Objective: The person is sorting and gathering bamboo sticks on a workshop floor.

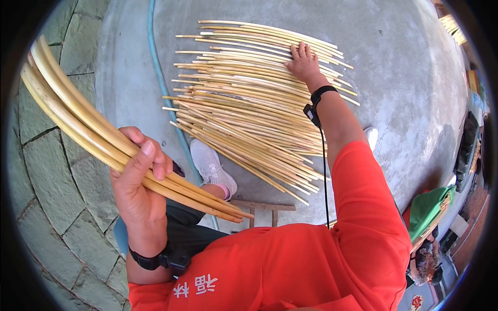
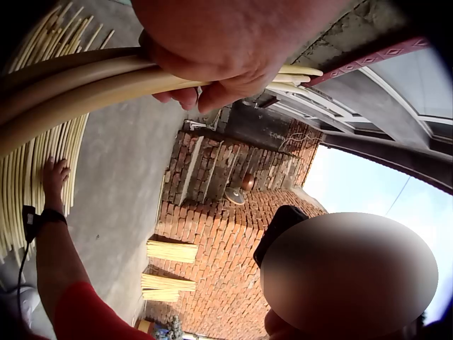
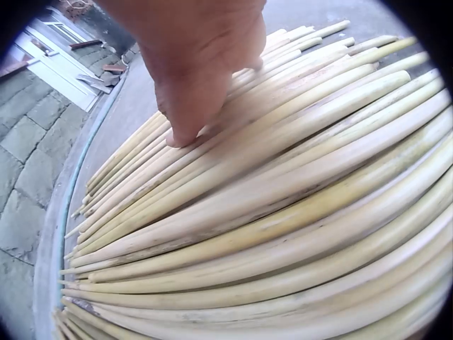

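In the head view my left hand (image 1: 139, 181) grips several long, pale yellow canes (image 1: 109, 146), its thumb laid across them. These canes are raised off the ground and slant from the upper left toward my lap. The left wrist view shows the same held canes (image 2: 92, 88) passing under the left hand (image 2: 219, 42). My right hand (image 1: 303, 63) reaches forward and touches the far part of a wide spread of similar canes (image 1: 249, 103) on the ground. From the right wrist, the right hand (image 3: 202, 64) has its fingertips down on the canes (image 3: 233, 195), which lie side by side.
A blue hose (image 1: 155, 57) runs along the left of the spread, with stone paving (image 1: 57, 171) beyond it. A shoe (image 1: 210, 163) stands near the canes, by a wooden bar (image 1: 264, 206). Bundles of canes (image 2: 172, 251) stand by a brick wall (image 2: 226, 269).
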The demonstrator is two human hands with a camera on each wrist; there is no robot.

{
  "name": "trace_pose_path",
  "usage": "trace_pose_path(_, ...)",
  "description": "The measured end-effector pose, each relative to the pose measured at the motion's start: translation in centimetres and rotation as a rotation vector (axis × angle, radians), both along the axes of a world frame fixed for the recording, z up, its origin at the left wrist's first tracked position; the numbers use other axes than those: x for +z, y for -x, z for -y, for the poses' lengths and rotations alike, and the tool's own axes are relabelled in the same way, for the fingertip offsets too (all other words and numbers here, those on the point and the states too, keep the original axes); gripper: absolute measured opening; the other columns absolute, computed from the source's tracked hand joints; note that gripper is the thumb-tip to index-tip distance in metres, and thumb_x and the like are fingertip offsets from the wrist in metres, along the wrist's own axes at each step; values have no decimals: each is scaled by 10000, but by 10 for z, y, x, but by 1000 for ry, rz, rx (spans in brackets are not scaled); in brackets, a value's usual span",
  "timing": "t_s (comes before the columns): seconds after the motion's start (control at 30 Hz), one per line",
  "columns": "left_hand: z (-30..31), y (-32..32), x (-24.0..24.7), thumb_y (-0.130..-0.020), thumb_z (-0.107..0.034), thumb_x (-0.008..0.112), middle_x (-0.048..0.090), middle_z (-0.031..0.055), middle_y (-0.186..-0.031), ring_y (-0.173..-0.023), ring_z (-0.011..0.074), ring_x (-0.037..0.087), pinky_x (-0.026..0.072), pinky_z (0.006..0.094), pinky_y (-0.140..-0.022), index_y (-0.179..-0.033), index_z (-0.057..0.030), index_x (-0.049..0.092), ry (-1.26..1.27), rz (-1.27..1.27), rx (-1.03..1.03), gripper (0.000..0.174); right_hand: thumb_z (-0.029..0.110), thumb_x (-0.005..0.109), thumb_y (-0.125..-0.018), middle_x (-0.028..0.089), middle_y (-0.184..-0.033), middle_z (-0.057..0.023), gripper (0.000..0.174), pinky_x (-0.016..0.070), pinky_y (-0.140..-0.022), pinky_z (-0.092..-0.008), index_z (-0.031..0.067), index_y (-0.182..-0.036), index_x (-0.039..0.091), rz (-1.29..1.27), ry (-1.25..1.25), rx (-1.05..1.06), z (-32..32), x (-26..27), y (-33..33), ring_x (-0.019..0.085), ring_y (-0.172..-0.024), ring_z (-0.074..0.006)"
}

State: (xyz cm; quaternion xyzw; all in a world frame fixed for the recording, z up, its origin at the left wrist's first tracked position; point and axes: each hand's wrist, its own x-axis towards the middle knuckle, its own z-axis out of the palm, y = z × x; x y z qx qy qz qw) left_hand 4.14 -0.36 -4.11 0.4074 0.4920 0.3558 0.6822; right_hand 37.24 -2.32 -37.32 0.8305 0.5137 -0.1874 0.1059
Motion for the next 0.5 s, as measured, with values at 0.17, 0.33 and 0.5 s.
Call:
trace_pose_path(0.17, 4, 0, 3, -782, -36, 598, 461, 21, -610, -499, 91, 424, 369, 235, -504, -907, -72, 469, -2, 8, 16, 182, 557, 323, -860, 96, -1454, -108, 672, 145, -1024, -545, 175, -1392, 170, 33, -79, 3, 15, -6, 11, 70, -1342, -289)
trace_pose_path(0.33, 12, 7, 12, -808, -43, 562, 454, 27, -645, -499, 82, 409, 349, 239, -526, -930, -52, 454, -32, 29, 13, 164, 520, 346, -870, 155, -1438, -125, 643, 183, -1029, -510, 154, -1381, 208, -23, -33, 1, 16, 10, 17, 125, -1330, -300)
trace_pose_path(0.5, 13, 15, 9, -798, -42, 577, 464, 27, -641, -500, 84, 414, 360, 239, -523, -923, -59, 457, -39, 9, 23, 174, 249, 433, -855, 450, -1206, -158, 380, 388, -909, -412, 90, -1199, 449, -116, -324, -97, 5, -3, -4, 419, -1136, -300)
